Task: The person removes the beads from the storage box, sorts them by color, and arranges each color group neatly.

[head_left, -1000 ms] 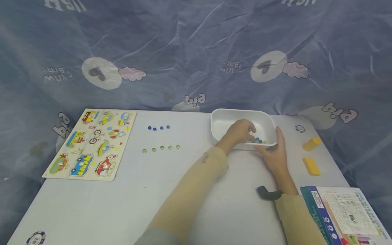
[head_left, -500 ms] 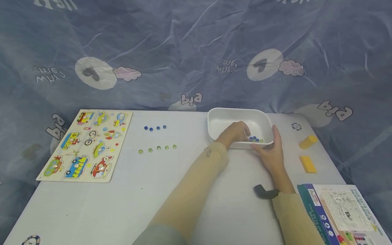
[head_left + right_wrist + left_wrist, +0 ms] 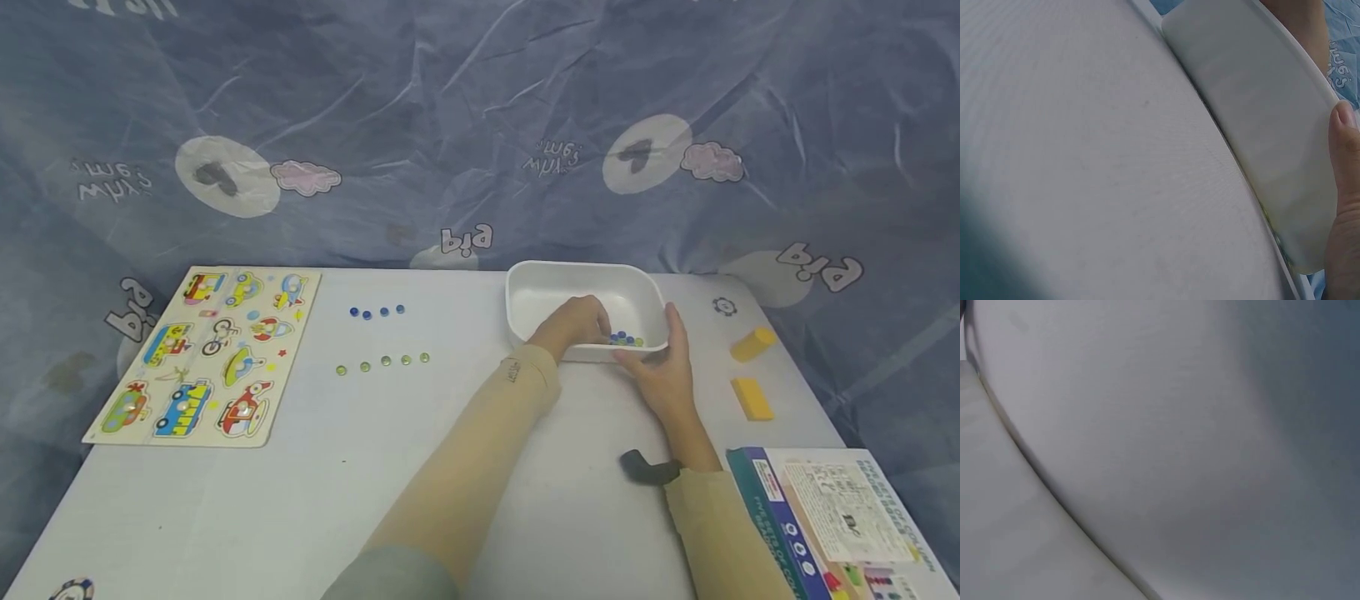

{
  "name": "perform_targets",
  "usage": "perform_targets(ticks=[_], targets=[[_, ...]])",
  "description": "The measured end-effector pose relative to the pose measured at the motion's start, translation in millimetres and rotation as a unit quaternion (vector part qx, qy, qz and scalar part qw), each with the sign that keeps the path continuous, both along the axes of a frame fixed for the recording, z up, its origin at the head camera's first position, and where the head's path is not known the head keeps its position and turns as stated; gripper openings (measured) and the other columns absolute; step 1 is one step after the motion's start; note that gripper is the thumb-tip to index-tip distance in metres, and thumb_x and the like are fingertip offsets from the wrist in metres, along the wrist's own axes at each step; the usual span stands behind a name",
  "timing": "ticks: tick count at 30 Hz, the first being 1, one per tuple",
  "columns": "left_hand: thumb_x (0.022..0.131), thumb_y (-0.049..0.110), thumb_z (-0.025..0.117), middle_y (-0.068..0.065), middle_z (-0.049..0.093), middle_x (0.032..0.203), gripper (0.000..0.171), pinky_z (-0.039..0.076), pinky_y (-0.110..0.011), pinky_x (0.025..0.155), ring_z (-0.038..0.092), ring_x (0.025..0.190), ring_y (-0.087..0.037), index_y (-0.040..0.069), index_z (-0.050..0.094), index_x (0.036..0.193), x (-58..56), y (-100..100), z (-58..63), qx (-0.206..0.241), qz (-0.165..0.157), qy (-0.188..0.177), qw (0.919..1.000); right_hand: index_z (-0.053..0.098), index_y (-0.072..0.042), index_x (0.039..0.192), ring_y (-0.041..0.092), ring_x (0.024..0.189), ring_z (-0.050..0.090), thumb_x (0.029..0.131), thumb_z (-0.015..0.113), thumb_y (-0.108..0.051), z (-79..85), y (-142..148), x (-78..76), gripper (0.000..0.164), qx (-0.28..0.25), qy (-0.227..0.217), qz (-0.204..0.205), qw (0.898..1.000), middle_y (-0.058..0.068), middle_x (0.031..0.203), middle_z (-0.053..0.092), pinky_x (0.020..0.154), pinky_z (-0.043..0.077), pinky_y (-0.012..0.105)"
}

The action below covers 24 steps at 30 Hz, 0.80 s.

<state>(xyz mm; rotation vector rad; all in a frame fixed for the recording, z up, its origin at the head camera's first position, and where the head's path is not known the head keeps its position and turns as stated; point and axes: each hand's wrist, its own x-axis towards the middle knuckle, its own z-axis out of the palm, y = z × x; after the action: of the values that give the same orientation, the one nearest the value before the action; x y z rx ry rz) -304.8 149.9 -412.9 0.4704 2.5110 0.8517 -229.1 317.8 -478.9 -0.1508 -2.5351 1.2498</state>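
Observation:
In the head view, a white plastic tub (image 3: 536,292) stands at the back of the table, right of centre. My left hand (image 3: 576,321) reaches into it over the near side, fingers bent down beside a small heap of blue and green beads (image 3: 625,339). Its fingertips are hidden, so I cannot tell whether they pinch a bead. My right hand (image 3: 666,375) grips the tub's near right corner, fingers along the right side and thumb at the front. In the right wrist view, the thumb (image 3: 1342,134) lies against the tub's rim. The left wrist view mostly shows tabletop.
Left of the tub lie a row of blue beads (image 3: 385,312) and a row of green beads (image 3: 386,361). A picture puzzle board (image 3: 217,350) occupies the far left. At right are a yellow cylinder (image 3: 753,343), a yellow block (image 3: 752,399) and a boxed set (image 3: 840,517).
The head view has shifted slightly, moving the whole scene a little left. My left fingers have gone lower towards the beads in the tub. The right hand keeps its grip.

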Motion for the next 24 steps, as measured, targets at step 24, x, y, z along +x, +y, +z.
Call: perform_targets(ticks=[24], targets=[[0.083, 0.031, 0.073, 0.005, 0.056, 0.085, 0.022, 0.042, -0.017, 0.067, 0.051, 0.076, -0.008, 0.021, 0.068, 0.101, 10.0, -40.2, 60.9, 0.157, -0.016, 0.151, 0.976, 0.004, -0.039, 0.15, 0.016, 0.148, 0.007, 0.074, 0.079, -0.039, -2.3, 2.3, -1.7, 0.107, 0.0, -0.004, 0.006, 1.0, -0.01, 0.159, 0.006, 0.12, 0.007, 0.043]])
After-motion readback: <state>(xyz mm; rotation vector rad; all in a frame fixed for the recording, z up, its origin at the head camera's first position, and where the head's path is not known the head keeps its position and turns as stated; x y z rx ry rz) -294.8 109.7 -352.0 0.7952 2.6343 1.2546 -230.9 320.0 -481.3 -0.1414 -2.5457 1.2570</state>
